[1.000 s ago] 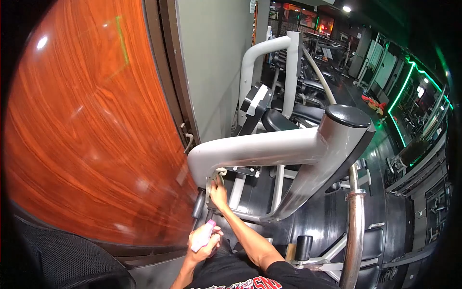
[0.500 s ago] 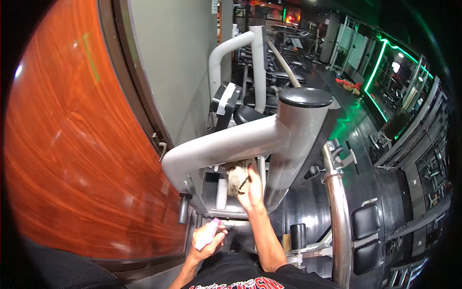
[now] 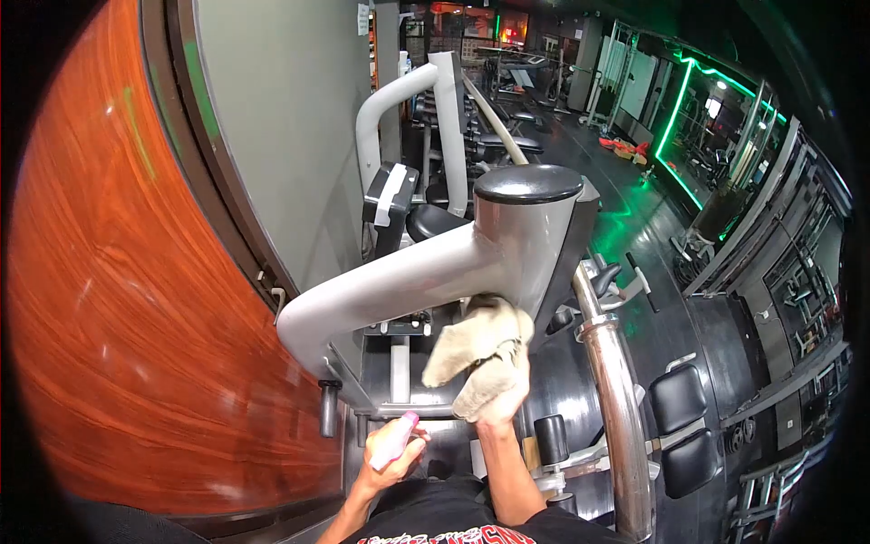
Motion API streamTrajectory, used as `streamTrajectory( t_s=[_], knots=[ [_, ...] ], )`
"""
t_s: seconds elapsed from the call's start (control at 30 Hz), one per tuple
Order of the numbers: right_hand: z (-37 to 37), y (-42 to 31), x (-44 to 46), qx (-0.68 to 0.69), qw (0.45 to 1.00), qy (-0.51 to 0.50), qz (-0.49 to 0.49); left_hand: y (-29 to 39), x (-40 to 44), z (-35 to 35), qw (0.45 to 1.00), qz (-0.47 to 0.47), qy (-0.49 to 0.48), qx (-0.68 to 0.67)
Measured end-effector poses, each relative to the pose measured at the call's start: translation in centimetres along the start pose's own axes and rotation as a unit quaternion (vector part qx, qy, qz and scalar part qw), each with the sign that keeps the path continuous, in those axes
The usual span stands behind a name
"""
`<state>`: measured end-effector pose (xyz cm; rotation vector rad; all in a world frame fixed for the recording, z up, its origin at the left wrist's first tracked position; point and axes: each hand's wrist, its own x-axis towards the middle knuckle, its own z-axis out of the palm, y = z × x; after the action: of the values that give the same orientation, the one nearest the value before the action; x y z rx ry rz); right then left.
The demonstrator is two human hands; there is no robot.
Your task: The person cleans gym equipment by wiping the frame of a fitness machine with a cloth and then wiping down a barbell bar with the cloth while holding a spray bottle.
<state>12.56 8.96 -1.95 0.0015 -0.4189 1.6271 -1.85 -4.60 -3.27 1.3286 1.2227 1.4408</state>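
Evidently, in the head view, each hand is occupied with its own thing. Toward 5 o'clock from the middle, the right hand [image 3: 510, 394] has its grip clenched round a bunched, beige fabric cloth [image 3: 480, 340] with dark marks, up beneath the inner corner of the thick, grey-painted metal frame [image 3: 390, 286], where sloping tube and stout upright meet. It is probably folded over the fingers so that fabric rather than skin meets the metal; how much of it touches cannot be told. Between 6 and 7 o'clock, the left hand [image 3: 399, 455] clasps what looks to be a small pink-and-white plastic bottle [image 3: 391, 442], tilted toward 1 o'clock; holding it low, near the body, likely keeps it apart from the cloth. A round, glossy black cap [image 3: 528, 184] tops the upright toward 1 o'clock, presumably to close the tube's end. Toward 4 o'clock runs a shiny chromed metal bar [image 3: 616, 408]; a glossy red-brown wood-grain panel [image 3: 136, 317] fills 9 o'clock.
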Motion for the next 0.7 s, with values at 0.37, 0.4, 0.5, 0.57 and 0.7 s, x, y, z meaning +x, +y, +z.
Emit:
streamTrajectory(
  t_s=[0.37,0.4,0.5,0.57,0.7],
  knots=[
    [0.4,-0.1,6.4,-0.784,0.443,0.002,-0.436,-0.1,0.8,0.3,0.999,0.01,-0.02,-0.027],
    [-0.7,0.0,6.3,-0.785,0.442,0.002,-0.435,0.0,0.9,0.3,1.0,0.012,-0.019,-0.018],
    [-4.6,0.8,4.8,-0.828,0.386,0.001,-0.406,0.2,1.1,0.0,0.999,0.005,-0.039,0.004],
    [-7.5,1.2,3.0,-0.857,0.382,0.019,-0.346,0.4,1.3,-0.2,0.998,-0.003,-0.059,0.017],
    [-13.4,1.4,-0.4,-0.865,0.432,0.034,-0.254,0.3,1.0,-0.3,0.999,-0.009,-0.051,0.0]
  ],
)
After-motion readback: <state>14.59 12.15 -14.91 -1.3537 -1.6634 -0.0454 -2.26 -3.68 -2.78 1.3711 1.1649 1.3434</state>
